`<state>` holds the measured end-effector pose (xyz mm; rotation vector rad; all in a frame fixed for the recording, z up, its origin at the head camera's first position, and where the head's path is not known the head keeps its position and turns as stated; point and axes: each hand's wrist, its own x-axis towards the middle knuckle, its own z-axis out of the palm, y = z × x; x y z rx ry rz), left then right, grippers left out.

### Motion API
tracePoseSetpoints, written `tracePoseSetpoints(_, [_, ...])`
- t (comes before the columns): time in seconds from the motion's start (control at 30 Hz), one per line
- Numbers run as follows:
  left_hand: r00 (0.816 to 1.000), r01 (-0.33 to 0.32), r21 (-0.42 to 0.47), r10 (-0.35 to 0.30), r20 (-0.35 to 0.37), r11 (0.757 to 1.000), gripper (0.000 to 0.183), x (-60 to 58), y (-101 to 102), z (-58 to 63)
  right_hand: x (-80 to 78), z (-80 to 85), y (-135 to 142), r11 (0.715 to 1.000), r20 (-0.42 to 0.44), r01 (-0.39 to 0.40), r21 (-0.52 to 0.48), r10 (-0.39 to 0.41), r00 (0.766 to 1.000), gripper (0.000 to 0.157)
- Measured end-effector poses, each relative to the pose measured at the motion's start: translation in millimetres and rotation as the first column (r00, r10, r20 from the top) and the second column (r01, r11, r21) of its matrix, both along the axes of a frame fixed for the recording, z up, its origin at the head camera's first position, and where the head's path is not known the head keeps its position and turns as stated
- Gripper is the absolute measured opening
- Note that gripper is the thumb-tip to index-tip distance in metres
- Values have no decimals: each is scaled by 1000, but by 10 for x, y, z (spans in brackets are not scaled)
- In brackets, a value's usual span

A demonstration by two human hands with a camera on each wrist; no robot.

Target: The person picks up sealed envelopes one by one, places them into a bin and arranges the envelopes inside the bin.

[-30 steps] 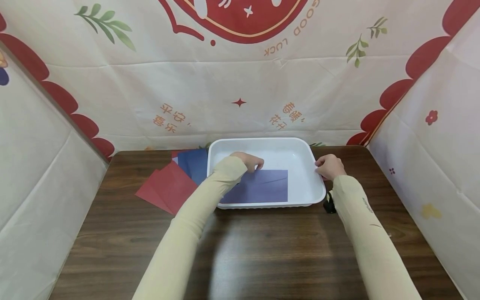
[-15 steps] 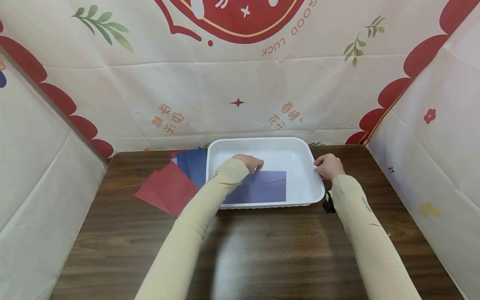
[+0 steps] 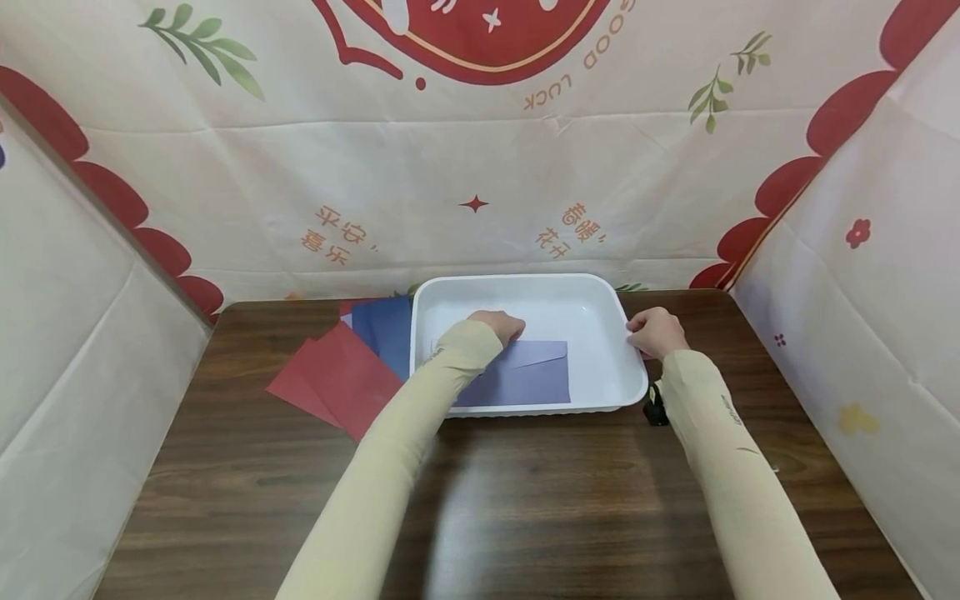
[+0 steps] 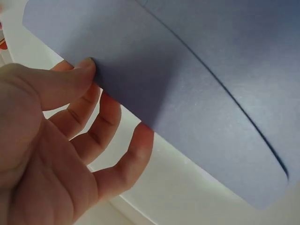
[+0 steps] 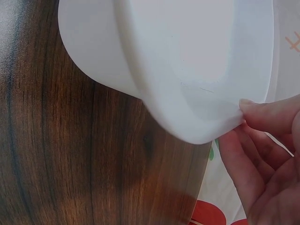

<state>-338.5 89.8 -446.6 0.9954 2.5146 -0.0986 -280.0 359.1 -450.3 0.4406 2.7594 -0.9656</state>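
Note:
A purple envelope (image 3: pixel 536 379) is in the white plastic tray (image 3: pixel 607 350), towards its front left. My left hand (image 3: pixel 498 323) reaches into the tray and pinches the envelope's far edge. In the left wrist view, the thumb lies on top of the envelope (image 4: pixel 211 126) and fingers are beneath it; the edge is raised off the tray's floor. My right hand (image 3: pixel 660 333) grips the tray's right rim. The right wrist view shows the thumb over the rim of the tray (image 5: pixel 187 122), with curled fingers below. The left sleeve hides the envelope's left end.
Red envelopes (image 3: pixel 348 375) and a dark blue envelope (image 3: pixel 386 329) lie overlapping on the wooden table (image 3: pixel 487 508), left of the tray. A small black object (image 3: pixel 656 408) is by the right sleeve. A printed cloth (image 3: pixel 420 167) hangs close behind the tray.
The purple envelope has shifted slightly left in the tray, and its far part looks lighter and more tilted. Both hands keep their hold, and the tray stays nearly in place.

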Motion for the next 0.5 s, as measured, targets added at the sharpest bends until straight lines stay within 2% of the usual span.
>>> tracePoseSetpoints(0.07, [1000,-11,-33,11,-11,999,26,44,4,23,-2,-4,6,1000,6,4,-2,-4,1000,34])
tracePoseSetpoints(0.2, [999,-9,-18,9,-36,1000,27,79,-9,15,-7,-10,22,1000,5,9,1,-9,1000,33])
tracePoseSetpoints(0.33, [1000,-10,-5,10,-30,1000,25,35,-8,-52,-8,-13,24,1000,-4,8,6,-8,1000,33])
tracePoseSetpoints(0.5, [999,-42,7,42,7,999,22,-23,3,-122,-1,-7,11,1000,-9,8,14,-8,1000,33])
